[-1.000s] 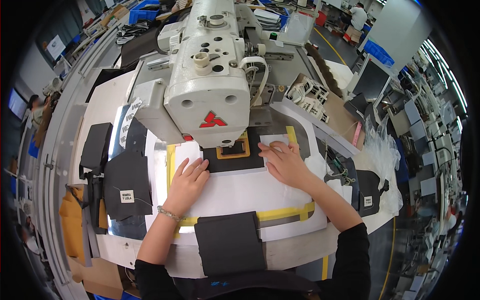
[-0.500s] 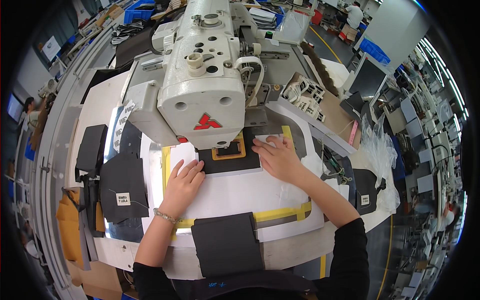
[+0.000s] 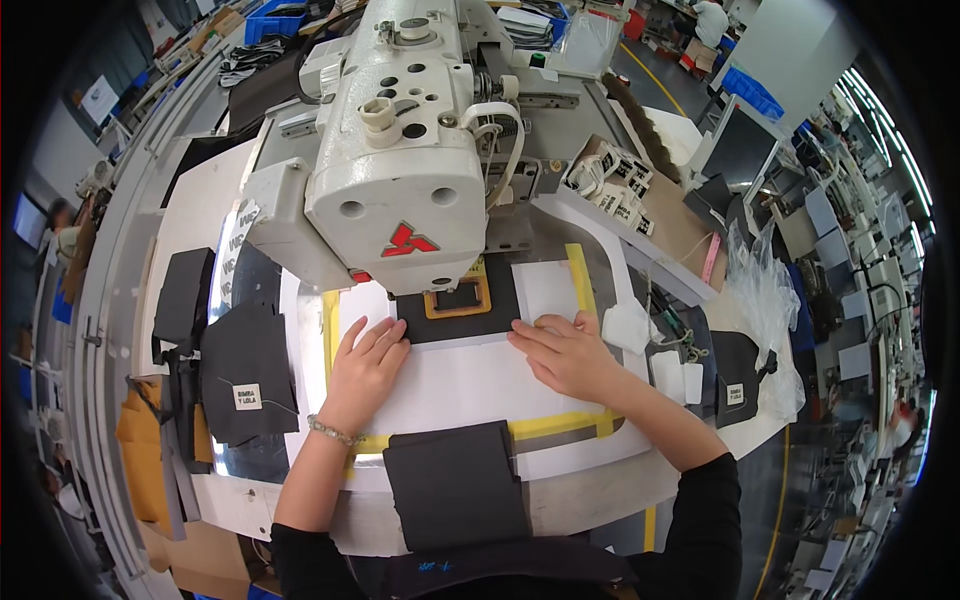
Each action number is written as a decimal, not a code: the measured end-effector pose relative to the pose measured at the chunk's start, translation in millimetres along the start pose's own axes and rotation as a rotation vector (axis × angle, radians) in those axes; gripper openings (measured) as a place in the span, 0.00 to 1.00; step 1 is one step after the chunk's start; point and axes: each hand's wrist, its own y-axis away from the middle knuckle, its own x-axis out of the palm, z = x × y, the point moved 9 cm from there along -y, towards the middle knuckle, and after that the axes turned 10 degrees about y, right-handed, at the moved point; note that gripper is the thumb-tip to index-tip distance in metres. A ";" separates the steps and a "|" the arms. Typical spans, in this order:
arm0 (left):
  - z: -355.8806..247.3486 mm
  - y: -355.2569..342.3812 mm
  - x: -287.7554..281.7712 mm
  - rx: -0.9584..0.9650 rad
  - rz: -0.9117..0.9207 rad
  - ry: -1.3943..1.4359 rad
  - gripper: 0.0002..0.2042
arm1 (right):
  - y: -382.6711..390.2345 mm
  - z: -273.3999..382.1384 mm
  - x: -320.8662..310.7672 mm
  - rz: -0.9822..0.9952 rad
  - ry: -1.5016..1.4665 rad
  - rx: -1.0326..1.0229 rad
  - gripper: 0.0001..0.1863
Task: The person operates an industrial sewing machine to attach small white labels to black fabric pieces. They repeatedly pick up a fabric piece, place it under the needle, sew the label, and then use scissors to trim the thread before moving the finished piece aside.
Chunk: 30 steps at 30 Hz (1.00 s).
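A black fabric panel (image 3: 415,325) lies on a white sheet (image 3: 450,390) edged with yellow tape, beneath the head of a white industrial sewing machine (image 3: 400,190). An orange rectangular clamp frame (image 3: 486,295) rests on the panel. My left hand (image 3: 368,368) is flat, its fingertips at the panel's front left corner. At the front right corner, my right hand (image 3: 572,360) lies with fingers stretched out, touching the panel's edge. Neither hand grips anything that I can see. The needle area is hidden behind the machine head.
Stacked black pieces (image 3: 455,490) lie at the front edge. Labelled black pieces (image 3: 245,375) sit at left, another (image 3: 733,375) at right. A box of labels (image 3: 630,215) stands back right, near clear plastic (image 3: 760,290). A person (image 3: 710,22) is far behind.
My right hand has slid back toward me, from the panel's right side to its front right corner, uncovering the white area there. The left hand stays in place.
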 end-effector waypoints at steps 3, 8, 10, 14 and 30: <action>0.6 -0.3 -0.6 -0.001 -0.005 -0.001 0.04 | -0.1 0.6 -2.4 -0.012 -0.006 0.007 0.20; 2.7 -2.3 1.1 -0.026 -0.013 0.047 0.05 | 7.3 0.6 4.7 0.070 -0.009 0.042 0.24; 3.5 -1.8 1.9 -0.035 -0.013 0.062 0.05 | 11.6 1.4 6.4 0.098 -0.001 0.050 0.25; 4.0 -2.3 1.2 -0.048 -0.004 0.077 0.04 | 25.6 -7.4 -4.2 0.116 0.044 0.133 0.28; 8.6 1.5 4.5 -0.051 0.018 0.068 0.05 | 175.7 -170.8 -103.4 -0.037 -0.086 1.139 0.06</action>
